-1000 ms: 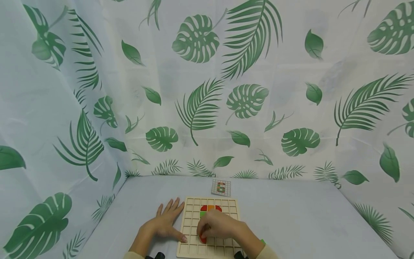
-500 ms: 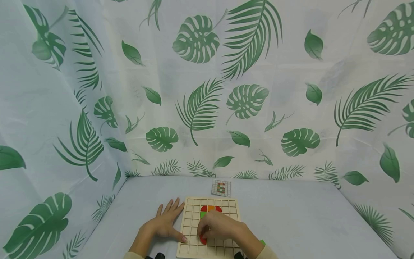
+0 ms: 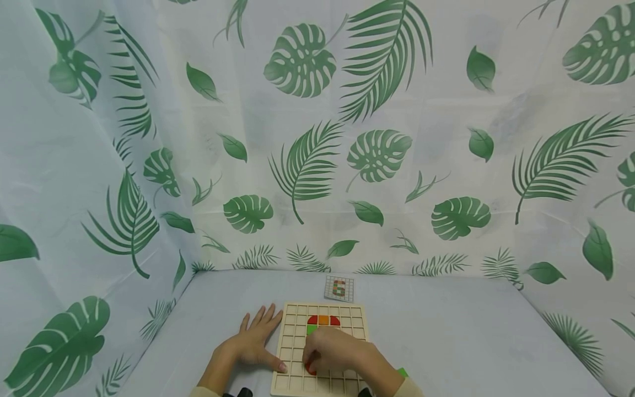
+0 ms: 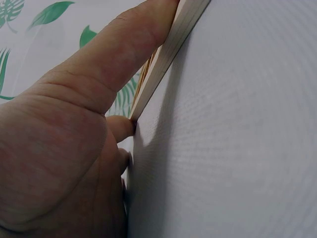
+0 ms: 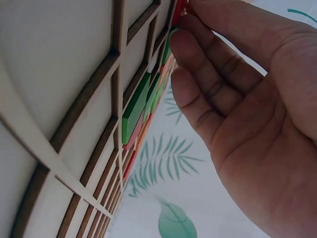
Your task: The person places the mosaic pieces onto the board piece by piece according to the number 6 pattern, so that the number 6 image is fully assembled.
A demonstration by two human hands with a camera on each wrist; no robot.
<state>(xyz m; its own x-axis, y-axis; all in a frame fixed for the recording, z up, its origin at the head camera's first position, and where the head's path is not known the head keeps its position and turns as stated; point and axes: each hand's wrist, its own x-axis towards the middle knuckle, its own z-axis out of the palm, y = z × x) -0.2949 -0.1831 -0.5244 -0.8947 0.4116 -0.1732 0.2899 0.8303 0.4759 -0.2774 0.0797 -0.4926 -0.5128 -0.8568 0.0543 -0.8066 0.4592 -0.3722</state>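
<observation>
A wooden grid board (image 3: pixel 292 343) lies on the table with coloured tiles in its cells. My left hand (image 3: pixel 254 339) is spread flat at the board's left side, its thumb resting on the frame (image 4: pixel 171 49). My right hand (image 3: pixel 334 348) is over the board's middle, with thumb and forefinger pinching a red tile (image 3: pixel 310 369) at a lower-left cell; the fingers cover much of it. In the right wrist view this red tile (image 5: pixel 179 11) shows at the thumb tip, and a green tile (image 5: pixel 134 116) sits below. Two red tiles, an orange tile (image 3: pixel 323 320) and a green tile (image 3: pixel 312 329) show farther up.
Behind the board lies a small pattern card (image 3: pixel 339 288) with a coloured figure on a grid. A green piece (image 3: pixel 403 372) lies right of the board, partly hidden by the right forearm. Leaf-printed curtains (image 3: pixel 317 165) stand at the back and sides.
The right hand has shifted slightly, its knuckles a little lower, and less of the red tile shows beneath its fingers. The left hand and the board have stayed in place.
</observation>
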